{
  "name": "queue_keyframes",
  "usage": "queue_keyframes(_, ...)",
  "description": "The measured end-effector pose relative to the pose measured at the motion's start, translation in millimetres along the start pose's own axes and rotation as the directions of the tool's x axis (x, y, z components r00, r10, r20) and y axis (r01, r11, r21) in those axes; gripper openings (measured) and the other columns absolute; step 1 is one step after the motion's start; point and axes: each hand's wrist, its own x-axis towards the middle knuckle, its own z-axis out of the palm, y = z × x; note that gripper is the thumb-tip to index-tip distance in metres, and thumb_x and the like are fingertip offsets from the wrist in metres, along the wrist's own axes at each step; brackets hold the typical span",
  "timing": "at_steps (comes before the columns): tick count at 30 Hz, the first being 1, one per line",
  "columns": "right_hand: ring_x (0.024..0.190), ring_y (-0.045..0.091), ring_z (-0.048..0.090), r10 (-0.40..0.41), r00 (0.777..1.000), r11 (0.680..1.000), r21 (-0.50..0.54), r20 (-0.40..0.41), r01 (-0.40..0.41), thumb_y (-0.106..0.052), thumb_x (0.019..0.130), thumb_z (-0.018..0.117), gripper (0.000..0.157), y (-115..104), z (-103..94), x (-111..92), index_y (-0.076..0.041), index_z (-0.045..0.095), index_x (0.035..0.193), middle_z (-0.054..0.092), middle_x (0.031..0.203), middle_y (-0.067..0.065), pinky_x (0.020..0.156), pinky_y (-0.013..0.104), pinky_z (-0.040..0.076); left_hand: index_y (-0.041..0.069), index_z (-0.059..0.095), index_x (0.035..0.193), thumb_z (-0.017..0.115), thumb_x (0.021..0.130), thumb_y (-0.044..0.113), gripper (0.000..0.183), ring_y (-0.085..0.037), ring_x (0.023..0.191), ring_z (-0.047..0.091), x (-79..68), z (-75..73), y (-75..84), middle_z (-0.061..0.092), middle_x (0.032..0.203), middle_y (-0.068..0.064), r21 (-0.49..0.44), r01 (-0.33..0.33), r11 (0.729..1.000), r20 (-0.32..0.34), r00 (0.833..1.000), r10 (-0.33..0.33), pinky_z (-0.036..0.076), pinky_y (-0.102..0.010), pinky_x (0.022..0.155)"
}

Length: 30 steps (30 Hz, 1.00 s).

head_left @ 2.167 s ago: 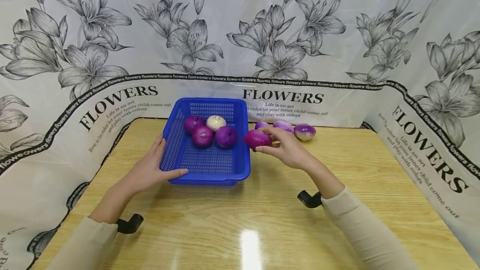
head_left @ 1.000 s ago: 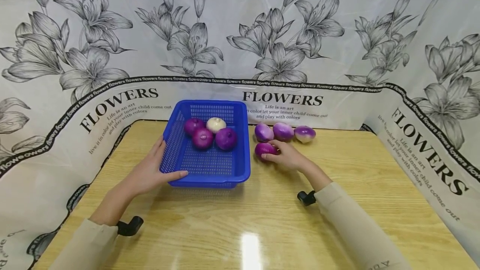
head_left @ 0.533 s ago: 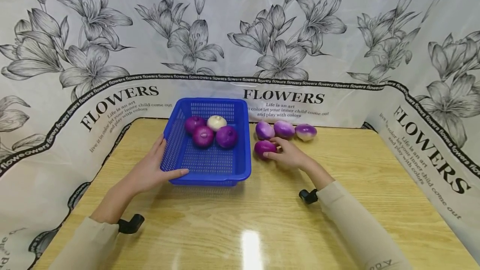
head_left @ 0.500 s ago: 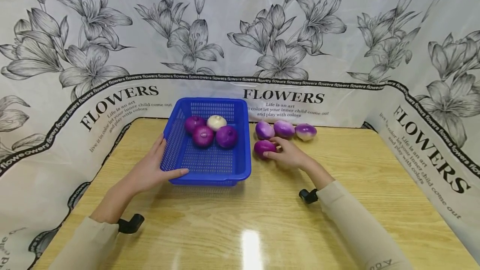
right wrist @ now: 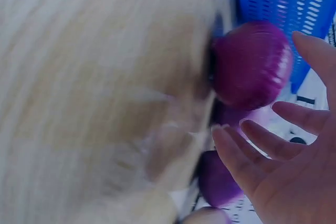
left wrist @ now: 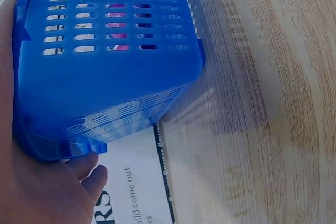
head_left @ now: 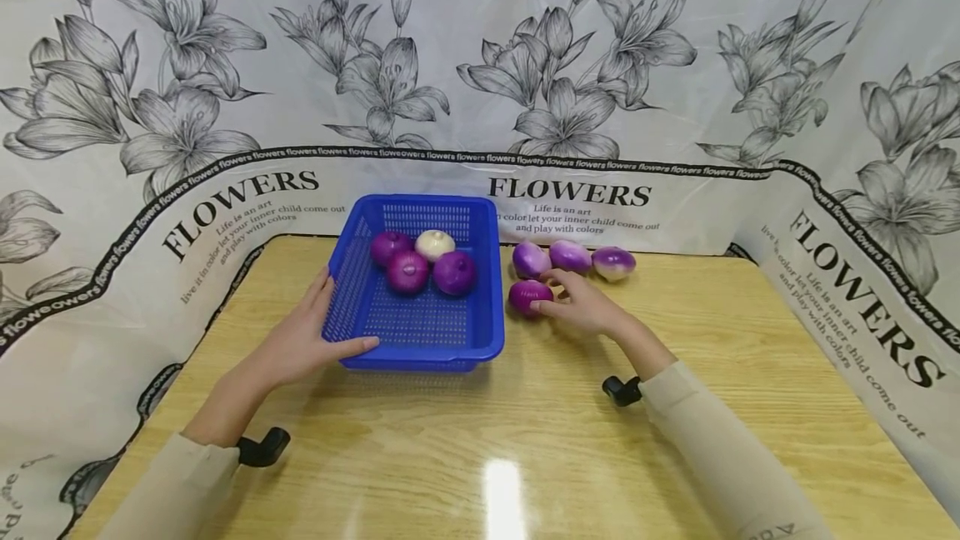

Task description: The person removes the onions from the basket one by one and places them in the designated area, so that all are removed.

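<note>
My left hand [head_left: 300,340] grips the left rim of a blue plastic basket [head_left: 420,354], with the thumb over the front corner and fingers along the outer side. Inside sit three red onions [head_left: 407,272] and one white onion [head_left: 435,246]. Just right of the basket, a red onion [head_left: 530,298] rests on the table. Around its right side is my right hand [head_left: 585,304]. The right wrist view shows that hand's fingers [right wrist: 236,156] spread, with a gap between them and the onion [right wrist: 254,66].
Three purple-and-white turnip-like vegetables [head_left: 570,257] lie in a row behind the onion, near the back edge of the wooden table [head_left: 420,457]. A white flower-printed cloth [head_left: 465,107] stands around the back and sides.
My right hand carried the red onion from beside the basket's rim down and right onto the table. Its fingers have now loosened from it. My left hand stays on the basket.
</note>
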Motion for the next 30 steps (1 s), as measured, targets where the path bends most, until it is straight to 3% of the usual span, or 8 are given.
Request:
queue_keyframes(7, 0.124, 0.048, 0.057, -0.070, 0.996, 0.997, -0.030, -0.056, 0.068, -0.028, 0.098, 0.072, 0.067, -23.0, -13.3, 0.8, 0.008, 0.045, 0.147, 0.055, 0.140, 0.029, 0.104, 0.059, 0.048, 0.003, -0.004, 0.163, 0.069, 0.081, 0.075, 0.132, -0.046, 0.154, 0.010, 1.9, -2.0, 0.9, -0.010, 0.171, -0.011, 0.006, -0.007, 1.000, -0.003, 1.000, 0.007, 0.023, -0.067, 0.118)
queue_keyframes(13, 0.125, 0.048, 0.057, -0.118, 0.991, 0.993, 0.017, -0.065, 0.119, -0.026, 0.097, 0.072, 0.069, -52.4, -15.4, 6.9, 0.004, 0.042, 0.151, 0.048, 0.149, 0.027, 0.106, 0.058, 0.047, 0.006, -0.004, 0.164, 0.070, 0.080, 0.075, 0.131, -0.046, 0.154, 0.013, 2.5, 0.0, -0.5, -0.009, 0.172, -0.010, -0.002, -0.015, 1.000, -0.016, 1.000, 0.015, 0.025, -0.067, 0.117)
queue_keyframes(19, 0.136, 0.042, 0.050, -0.161, 0.984, 0.987, 0.004, -0.080, 0.162, -0.024, 0.096, 0.073, 0.063, -74.1, -9.1, 17.9, 0.004, 0.048, 0.147, 0.049, 0.150, 0.024, 0.114, 0.056, 0.040, 0.006, -0.004, 0.164, 0.070, 0.080, 0.075, 0.132, -0.045, 0.154, 0.012, 1.4, 1.7, -1.1, -0.009, 0.172, -0.009, -0.008, -0.009, 1.000, -0.014, 1.000, 0.009, 0.024, -0.067, 0.118)
queue_keyframes(26, 0.123, 0.040, 0.059, -0.178, 0.983, 0.983, 0.034, -0.053, 0.180, -0.025, 0.096, 0.073, 0.058, -92.8, 2.8, 34.0, -0.001, 0.052, 0.144, 0.056, 0.141, 0.021, 0.102, 0.052, 0.051, 0.007, -0.003, 0.165, 0.070, 0.080, 0.076, 0.131, -0.046, 0.154, 0.015, 1.7, 1.7, -1.2, -0.007, 0.172, -0.010, -0.001, -0.008, 1.000, -0.014, 1.000, 0.008, 0.027, -0.068, 0.116)
queue_keyframes(30, 0.125, 0.038, 0.058, -0.197, 0.980, 0.980, 0.032, -0.022, 0.197, -0.023, 0.096, 0.073, 0.057, -98.6, 9.9, 47.2, -0.001, 0.052, 0.144, 0.056, 0.139, 0.017, 0.105, 0.047, 0.051, 0.008, -0.004, 0.165, 0.070, 0.080, 0.075, 0.131, -0.046, 0.154, 0.014, 1.7, 1.7, -1.6, -0.008, 0.172, -0.009, -0.009, -0.013, 1.000, -0.019, 1.000, 0.013, 0.026, -0.068, 0.116)
